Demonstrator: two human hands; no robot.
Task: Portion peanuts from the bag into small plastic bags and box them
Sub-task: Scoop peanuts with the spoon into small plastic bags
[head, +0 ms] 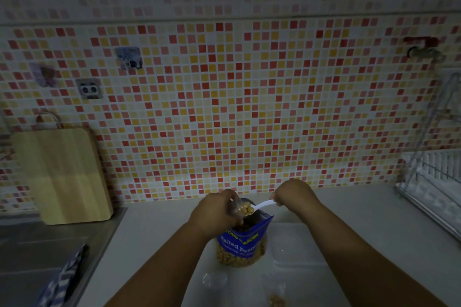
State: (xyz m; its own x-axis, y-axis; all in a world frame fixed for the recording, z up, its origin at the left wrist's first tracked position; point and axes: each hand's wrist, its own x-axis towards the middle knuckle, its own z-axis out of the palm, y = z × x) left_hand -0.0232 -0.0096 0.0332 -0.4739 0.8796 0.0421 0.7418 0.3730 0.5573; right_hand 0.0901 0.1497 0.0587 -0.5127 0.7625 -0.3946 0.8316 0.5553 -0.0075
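Peanuts on right hand's spoon sit at left hand's small bag.

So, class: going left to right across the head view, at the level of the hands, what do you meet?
Wooden cutting board → left hand, gripping the small plastic bag → white spoon → right hand holding it → wire dish rack.
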